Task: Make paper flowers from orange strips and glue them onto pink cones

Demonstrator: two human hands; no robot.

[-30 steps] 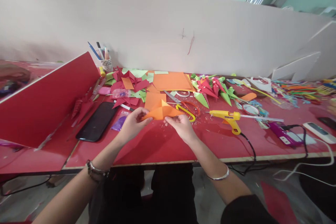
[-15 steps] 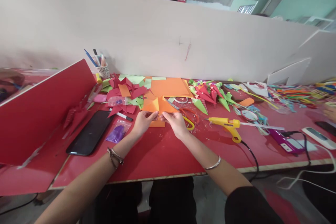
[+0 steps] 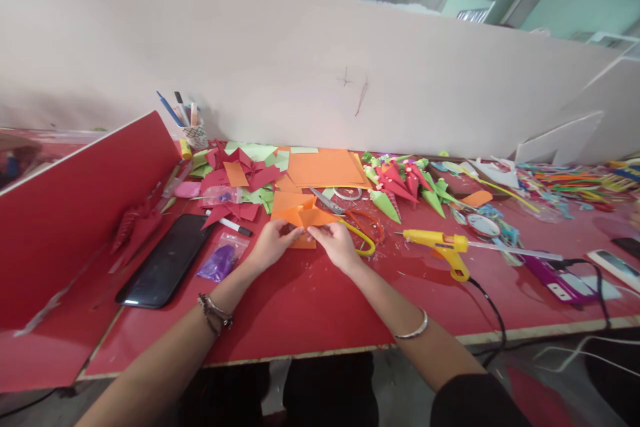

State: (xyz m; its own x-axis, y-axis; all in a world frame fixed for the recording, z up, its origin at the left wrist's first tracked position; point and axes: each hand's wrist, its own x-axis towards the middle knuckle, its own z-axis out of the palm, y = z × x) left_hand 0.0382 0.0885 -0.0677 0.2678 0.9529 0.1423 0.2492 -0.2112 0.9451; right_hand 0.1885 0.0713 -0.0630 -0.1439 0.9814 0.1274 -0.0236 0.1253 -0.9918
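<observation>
A piece of folded orange paper (image 3: 309, 215), its points sticking out to both sides, is held up between my hands over the table. My left hand (image 3: 273, 242) pinches its near edge from the left, thumb on the side facing me. From the right, my right hand (image 3: 336, 247) grips it the same way, and the two thumbs almost meet in the middle. Just beneath lies a flat orange sheet (image 3: 304, 243), partly covered by the hands. Close to my right hand are scissors with orange and yellow handles (image 3: 369, 243).
A yellow glue gun (image 3: 440, 240) lies at right, its cord running over the edge. At left are a black phone (image 3: 163, 260), a purple bag (image 3: 220, 263) and an upright red board (image 3: 90, 213). Red and green folded paper cones (image 3: 400, 180) and orange sheets (image 3: 325, 167) sit behind.
My hands have come closer together along the paper's near edge. The paper's middle peak, upright before, now looks lower and folded over. The view has also shifted slightly.
</observation>
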